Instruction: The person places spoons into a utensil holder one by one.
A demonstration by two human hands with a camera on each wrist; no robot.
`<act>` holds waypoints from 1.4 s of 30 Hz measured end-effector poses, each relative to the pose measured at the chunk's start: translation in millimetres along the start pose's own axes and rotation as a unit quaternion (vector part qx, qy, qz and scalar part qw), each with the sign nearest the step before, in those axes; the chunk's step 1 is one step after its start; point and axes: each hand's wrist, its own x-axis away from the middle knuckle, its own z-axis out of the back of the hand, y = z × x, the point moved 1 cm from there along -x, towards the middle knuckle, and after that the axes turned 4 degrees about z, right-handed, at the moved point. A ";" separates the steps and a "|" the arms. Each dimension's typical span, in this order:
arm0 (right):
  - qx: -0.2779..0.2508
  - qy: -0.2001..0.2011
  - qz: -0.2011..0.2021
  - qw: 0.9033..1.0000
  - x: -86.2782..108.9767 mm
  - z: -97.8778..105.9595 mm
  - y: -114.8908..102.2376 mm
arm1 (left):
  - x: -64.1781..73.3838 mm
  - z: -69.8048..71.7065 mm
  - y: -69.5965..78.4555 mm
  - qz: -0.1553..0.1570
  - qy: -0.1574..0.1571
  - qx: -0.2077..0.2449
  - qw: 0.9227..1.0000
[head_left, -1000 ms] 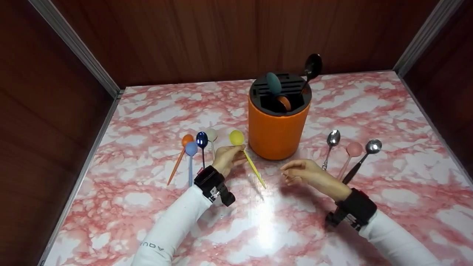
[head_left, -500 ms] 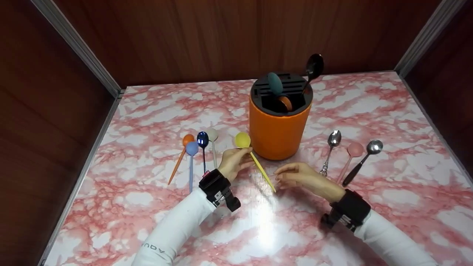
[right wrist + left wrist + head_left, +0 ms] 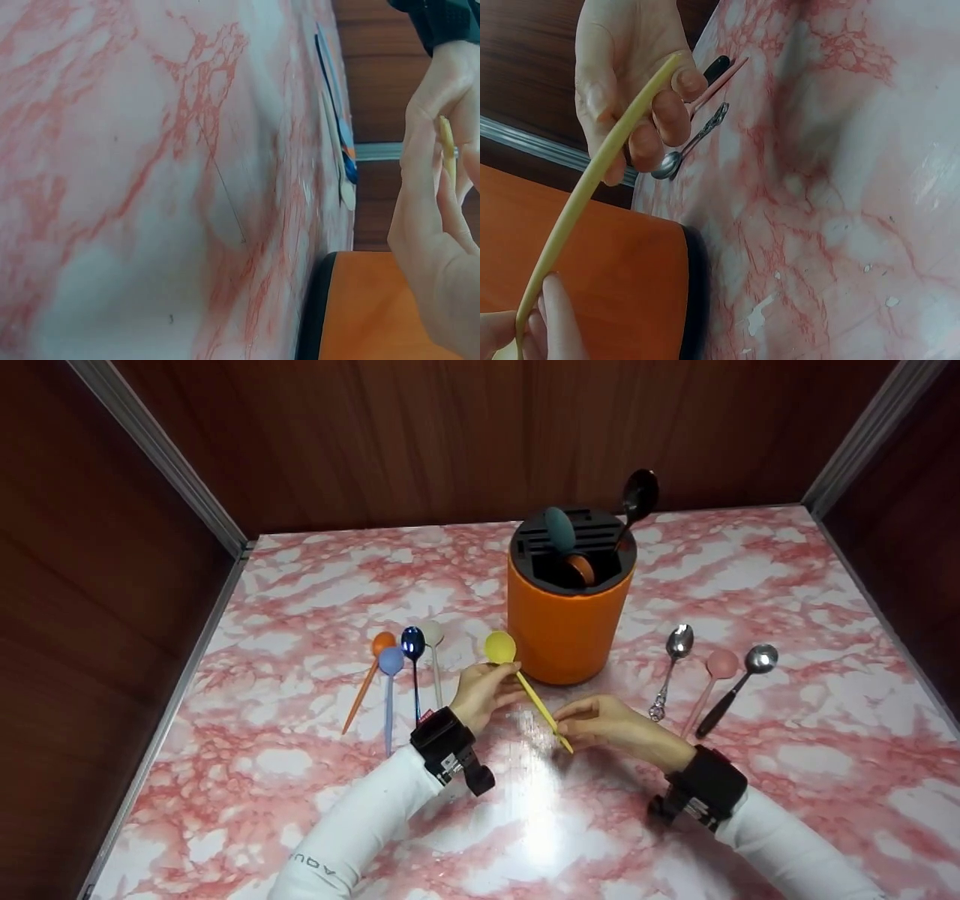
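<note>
The yellow spoon [image 3: 500, 648] is held slantwise in front of the orange cylindrical holder [image 3: 566, 637], its round bowl up and to the left. Near the bowl, my left hand [image 3: 480, 695] pinches its handle between thumb and fingers. My right hand [image 3: 619, 727] has its thumb and curled fingers at the lower end of the handle. In the left wrist view, that handle [image 3: 568, 214] crosses in front of the right hand [image 3: 634, 64], passing between its thumb and fingers. The handle's tip [image 3: 445, 135] shows between the fingers in the right wrist view.
Left of the hands lie an orange spoon [image 3: 383, 643], a light blue spoon [image 3: 391, 661], a dark blue spoon [image 3: 413, 643] and a cream spoon [image 3: 432, 633]. To the right are a silver spoon [image 3: 680, 641], a pink spoon [image 3: 722, 664] and a black-handled spoon [image 3: 762, 658]. The holder contains several spoons.
My left hand has moved right and slightly nearer with the yellow spoon. My right hand has moved left, and its fingers have come onto the handle's lower end.
</note>
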 end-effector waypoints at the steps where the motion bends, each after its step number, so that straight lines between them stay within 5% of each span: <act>1: 0.001 0.001 -0.002 1.000 0.1 -0.2 -0.1 | 0.6 -0.4 0.0 0.000 -0.002 -0.001 1.000; 14: 0.042 0.015 -0.007 0.999 3.4 -1.4 -6.2 | 9.4 -4.5 2.7 -0.011 -0.012 -0.001 1.000; 32: 0.067 -0.028 0.053 0.996 14.3 1.4 -23.0 | 24.9 -14.0 19.2 -0.045 -0.035 -0.005 0.998; 42: 0.091 0.016 0.039 0.995 14.8 -1.5 -43.2 | 35.6 -20.3 35.0 -0.067 -0.053 -0.010 0.996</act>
